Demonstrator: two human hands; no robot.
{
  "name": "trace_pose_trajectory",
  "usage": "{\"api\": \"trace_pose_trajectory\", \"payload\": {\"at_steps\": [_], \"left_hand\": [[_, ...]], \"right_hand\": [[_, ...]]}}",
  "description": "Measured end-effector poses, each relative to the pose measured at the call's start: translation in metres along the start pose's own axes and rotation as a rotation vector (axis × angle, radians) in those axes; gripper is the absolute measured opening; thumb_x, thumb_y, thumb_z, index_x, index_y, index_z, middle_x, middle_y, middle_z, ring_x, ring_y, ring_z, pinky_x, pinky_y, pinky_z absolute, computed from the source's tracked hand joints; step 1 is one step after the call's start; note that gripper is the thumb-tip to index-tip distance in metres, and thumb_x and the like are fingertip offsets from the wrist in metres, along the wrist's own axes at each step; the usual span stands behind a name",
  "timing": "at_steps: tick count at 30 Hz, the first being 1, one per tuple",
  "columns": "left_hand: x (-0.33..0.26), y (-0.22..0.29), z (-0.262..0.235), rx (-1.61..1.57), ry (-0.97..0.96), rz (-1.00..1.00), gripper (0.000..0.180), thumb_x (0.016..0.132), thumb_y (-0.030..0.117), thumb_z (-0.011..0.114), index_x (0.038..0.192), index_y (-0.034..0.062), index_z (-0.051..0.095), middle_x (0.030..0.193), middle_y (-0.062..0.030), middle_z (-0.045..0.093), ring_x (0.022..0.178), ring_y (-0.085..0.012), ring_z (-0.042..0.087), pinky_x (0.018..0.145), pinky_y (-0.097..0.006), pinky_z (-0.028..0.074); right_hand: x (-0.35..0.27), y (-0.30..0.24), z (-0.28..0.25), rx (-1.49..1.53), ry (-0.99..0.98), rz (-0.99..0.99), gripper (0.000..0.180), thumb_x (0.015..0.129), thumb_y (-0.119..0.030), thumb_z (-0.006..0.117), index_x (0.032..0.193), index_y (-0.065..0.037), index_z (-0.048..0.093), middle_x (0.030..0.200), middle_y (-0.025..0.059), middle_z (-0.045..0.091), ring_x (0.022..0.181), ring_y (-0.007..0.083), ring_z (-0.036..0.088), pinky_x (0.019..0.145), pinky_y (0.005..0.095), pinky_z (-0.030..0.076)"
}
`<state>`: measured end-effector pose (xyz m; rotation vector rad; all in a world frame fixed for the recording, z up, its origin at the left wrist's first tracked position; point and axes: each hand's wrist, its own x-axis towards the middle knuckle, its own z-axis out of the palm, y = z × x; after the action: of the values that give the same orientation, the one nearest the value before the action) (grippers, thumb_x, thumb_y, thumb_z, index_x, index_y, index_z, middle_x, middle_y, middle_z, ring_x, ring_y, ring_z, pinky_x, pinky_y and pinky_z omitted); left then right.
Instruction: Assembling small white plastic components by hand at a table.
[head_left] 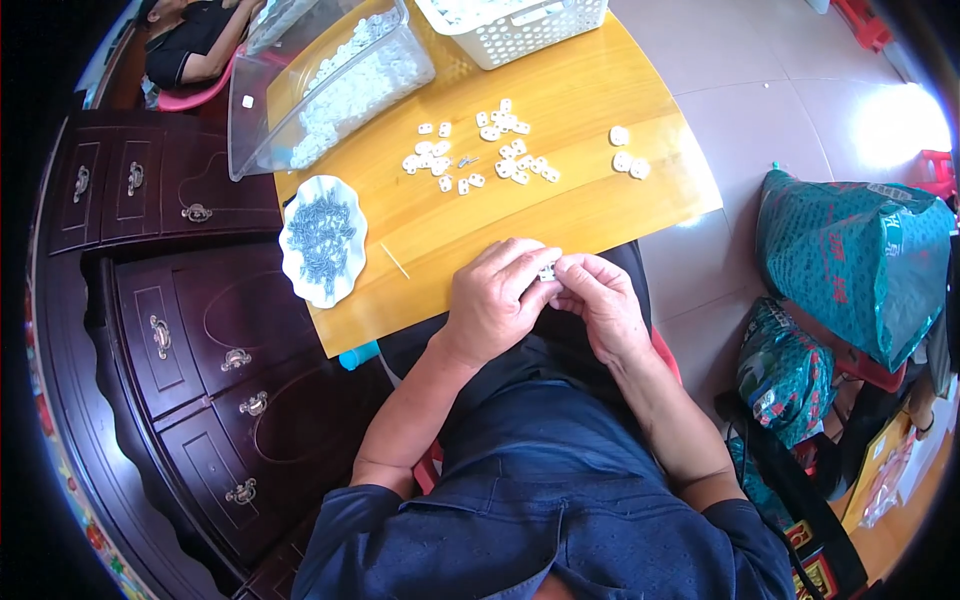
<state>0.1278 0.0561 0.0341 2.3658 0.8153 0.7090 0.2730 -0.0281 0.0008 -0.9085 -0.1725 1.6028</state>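
My left hand (492, 300) and my right hand (600, 300) meet at the near edge of the yellow wooden table (590, 215). Together they pinch one small white plastic piece (547, 271) between the fingertips. Farther out on the table lie several loose white plastic pieces (480, 150), with three more (628, 158) set apart to the right. A white scalloped dish (322, 240) holding several small grey metal parts rests at the table's left edge. A thin pale stick (394, 261) lies beside the dish.
A clear plastic bin (330, 85) of white pieces leans at the table's far left; a white perforated basket (515, 28) stands behind. A dark wooden cabinet (190, 330) with drawers is at my left. Green sacks (850, 260) sit on the tiled floor at right. Another person (195, 40) sits far left.
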Motion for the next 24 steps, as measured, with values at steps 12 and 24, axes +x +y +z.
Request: {"api": "trace_pose_trajectory", "payload": {"at_steps": [12,24], "left_hand": [[0.0015,-0.0007,0.0,-0.004,-0.002,0.019,0.033,0.074,-0.001,0.08,0.105,0.0024,0.071,0.097,-0.012,0.07,0.086,-0.0302,0.069,0.075,-0.037,0.057],[0.0003,-0.0064,0.003,0.002,0.007,0.074,0.026,0.078,0.004,0.078,0.103,0.0042,0.071,0.093,-0.0098,0.07,0.084,-0.0286,0.069,0.072,-0.037,0.056]], "right_hand": [[0.0006,0.0061,0.0012,-0.022,0.069,-0.085,0.017,0.1,-0.014,0.064,0.097,0.001,0.071,0.083,0.007,0.071,0.07,0.0126,0.065,0.063,0.0286,0.056],[-0.0018,0.0076,0.0005,-0.086,0.069,-0.142,0.017,0.1,-0.012,0.063,0.096,0.002,0.072,0.081,0.0059,0.068,0.068,0.0122,0.063,0.061,0.029,0.055]]}}
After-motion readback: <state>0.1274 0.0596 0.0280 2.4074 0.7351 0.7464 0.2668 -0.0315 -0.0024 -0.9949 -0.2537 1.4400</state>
